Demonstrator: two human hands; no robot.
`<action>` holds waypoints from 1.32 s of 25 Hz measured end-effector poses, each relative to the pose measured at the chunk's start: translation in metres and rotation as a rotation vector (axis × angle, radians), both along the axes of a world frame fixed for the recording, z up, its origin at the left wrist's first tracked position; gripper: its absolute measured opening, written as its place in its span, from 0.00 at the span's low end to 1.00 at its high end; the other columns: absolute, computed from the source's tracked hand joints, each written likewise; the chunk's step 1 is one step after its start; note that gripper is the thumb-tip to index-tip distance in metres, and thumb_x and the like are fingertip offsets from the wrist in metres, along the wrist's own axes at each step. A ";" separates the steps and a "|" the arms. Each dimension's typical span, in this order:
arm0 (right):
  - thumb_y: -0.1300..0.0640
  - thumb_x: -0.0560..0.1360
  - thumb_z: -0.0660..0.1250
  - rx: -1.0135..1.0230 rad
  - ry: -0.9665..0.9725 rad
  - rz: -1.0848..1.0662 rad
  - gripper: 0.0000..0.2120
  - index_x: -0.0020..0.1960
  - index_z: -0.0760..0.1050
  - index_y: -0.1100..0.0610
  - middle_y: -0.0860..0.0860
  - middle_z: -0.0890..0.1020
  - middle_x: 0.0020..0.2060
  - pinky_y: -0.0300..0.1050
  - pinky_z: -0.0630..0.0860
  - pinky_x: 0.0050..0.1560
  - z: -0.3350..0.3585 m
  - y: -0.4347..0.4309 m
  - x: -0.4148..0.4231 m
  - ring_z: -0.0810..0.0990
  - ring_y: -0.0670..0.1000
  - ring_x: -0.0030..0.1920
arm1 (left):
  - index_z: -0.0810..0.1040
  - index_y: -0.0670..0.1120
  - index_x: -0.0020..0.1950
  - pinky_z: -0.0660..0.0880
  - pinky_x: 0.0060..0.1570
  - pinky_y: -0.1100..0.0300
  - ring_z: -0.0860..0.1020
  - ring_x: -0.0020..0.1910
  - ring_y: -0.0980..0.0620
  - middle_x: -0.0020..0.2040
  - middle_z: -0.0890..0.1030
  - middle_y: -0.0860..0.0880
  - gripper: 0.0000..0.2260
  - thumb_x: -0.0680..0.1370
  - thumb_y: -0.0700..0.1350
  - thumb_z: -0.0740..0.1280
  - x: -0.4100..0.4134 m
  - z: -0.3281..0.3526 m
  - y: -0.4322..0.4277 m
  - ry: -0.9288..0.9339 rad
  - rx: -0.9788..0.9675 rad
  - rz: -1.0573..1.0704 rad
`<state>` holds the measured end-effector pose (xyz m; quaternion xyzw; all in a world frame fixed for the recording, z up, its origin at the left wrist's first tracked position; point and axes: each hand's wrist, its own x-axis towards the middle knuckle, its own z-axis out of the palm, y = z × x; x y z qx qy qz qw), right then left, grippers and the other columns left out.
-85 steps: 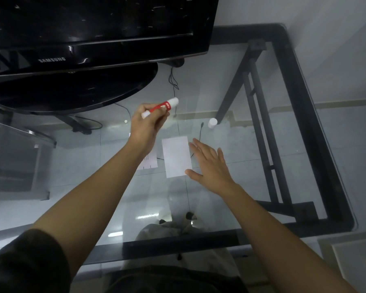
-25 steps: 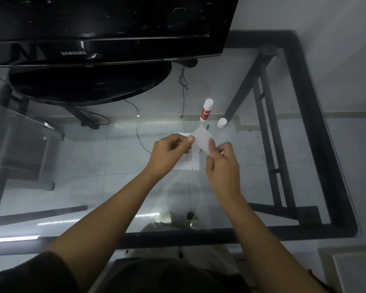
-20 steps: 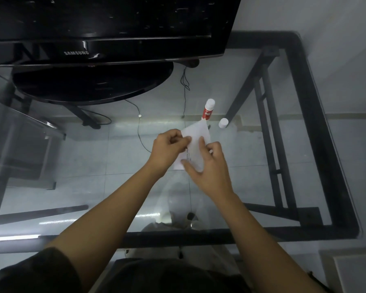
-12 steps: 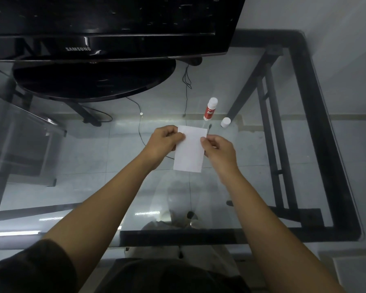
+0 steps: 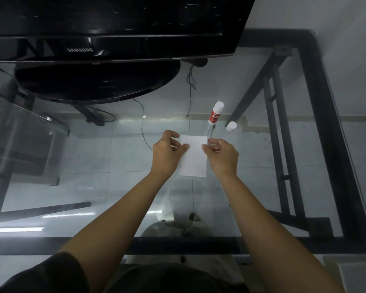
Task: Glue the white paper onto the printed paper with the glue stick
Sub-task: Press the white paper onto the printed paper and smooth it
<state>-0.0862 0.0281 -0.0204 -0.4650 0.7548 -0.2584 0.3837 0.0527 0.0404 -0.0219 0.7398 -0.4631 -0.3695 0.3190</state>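
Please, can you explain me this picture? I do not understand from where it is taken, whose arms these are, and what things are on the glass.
The camera sits on a person's head and looks down, so the arms are the person's own. There is no machine. The left hand and the right hand each pinch a side of the white paper over a glass table. Behind it stand a red glue stick and its white cap. The black television is at the back. The printed paper is not visible, perhaps underneath.
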 end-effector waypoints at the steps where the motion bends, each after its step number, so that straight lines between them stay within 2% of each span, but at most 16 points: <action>1: 0.54 0.71 0.70 0.002 0.002 -0.001 0.13 0.53 0.78 0.58 0.49 0.82 0.39 0.41 0.73 0.49 -0.001 0.000 -0.001 0.76 0.45 0.39 | 0.71 0.43 0.55 0.70 0.30 0.73 0.74 0.34 0.56 0.38 0.77 0.48 0.16 0.72 0.44 0.72 0.000 -0.001 0.001 0.008 -0.015 0.005; 5: 0.55 0.71 0.70 -0.001 0.004 0.001 0.13 0.54 0.77 0.57 0.46 0.78 0.35 0.40 0.72 0.48 -0.001 0.001 -0.001 0.75 0.44 0.37 | 0.66 0.44 0.55 0.69 0.31 0.72 0.74 0.33 0.57 0.37 0.77 0.48 0.18 0.72 0.44 0.72 0.001 -0.004 -0.001 0.020 -0.035 0.027; 11: 0.56 0.71 0.70 -0.009 0.002 0.001 0.12 0.54 0.78 0.58 0.51 0.83 0.43 0.39 0.72 0.48 -0.001 0.000 0.001 0.77 0.46 0.40 | 0.65 0.45 0.53 0.69 0.33 0.69 0.74 0.33 0.56 0.35 0.77 0.48 0.18 0.72 0.44 0.72 -0.001 -0.011 0.001 0.024 -0.025 0.039; 14: 0.56 0.71 0.70 -0.007 0.001 0.004 0.12 0.54 0.78 0.57 0.53 0.84 0.44 0.41 0.74 0.49 0.000 -0.001 0.000 0.77 0.46 0.41 | 0.66 0.45 0.53 0.69 0.33 0.70 0.74 0.32 0.57 0.33 0.75 0.51 0.17 0.72 0.44 0.72 0.000 -0.012 -0.002 0.010 -0.021 0.041; 21: 0.56 0.72 0.70 -0.020 0.028 0.006 0.12 0.53 0.78 0.58 0.53 0.84 0.45 0.38 0.71 0.47 0.001 -0.003 0.001 0.76 0.45 0.39 | 0.67 0.44 0.52 0.67 0.31 0.71 0.74 0.31 0.58 0.32 0.74 0.53 0.16 0.72 0.43 0.72 -0.001 -0.014 -0.005 -0.018 -0.008 0.044; 24: 0.57 0.72 0.70 -0.046 0.047 0.000 0.11 0.53 0.78 0.59 0.54 0.84 0.45 0.38 0.71 0.46 0.002 -0.002 0.003 0.80 0.49 0.42 | 0.67 0.43 0.52 0.67 0.31 0.71 0.73 0.31 0.58 0.31 0.73 0.54 0.15 0.72 0.43 0.72 -0.002 -0.013 -0.006 -0.034 0.000 0.050; 27: 0.57 0.72 0.69 -0.070 0.086 0.002 0.12 0.53 0.78 0.60 0.56 0.84 0.46 0.40 0.73 0.49 0.002 -0.002 0.006 0.81 0.52 0.45 | 0.67 0.42 0.51 0.66 0.30 0.70 0.72 0.31 0.59 0.30 0.73 0.55 0.15 0.72 0.42 0.71 -0.005 -0.012 -0.007 -0.063 0.015 0.040; 30: 0.57 0.72 0.69 -0.087 0.136 0.031 0.13 0.55 0.76 0.60 0.57 0.84 0.47 0.48 0.76 0.54 0.001 -0.003 0.010 0.82 0.55 0.45 | 0.66 0.43 0.51 0.66 0.30 0.69 0.72 0.31 0.58 0.30 0.72 0.54 0.15 0.72 0.42 0.71 -0.005 -0.010 -0.010 -0.069 0.049 0.041; 33: 0.57 0.72 0.69 -0.102 0.160 0.066 0.14 0.56 0.75 0.60 0.57 0.84 0.46 0.51 0.78 0.54 -0.001 -0.005 0.011 0.82 0.55 0.44 | 0.64 0.44 0.49 0.64 0.29 0.68 0.72 0.30 0.58 0.30 0.73 0.52 0.16 0.72 0.41 0.72 -0.006 -0.008 -0.013 -0.064 0.081 0.057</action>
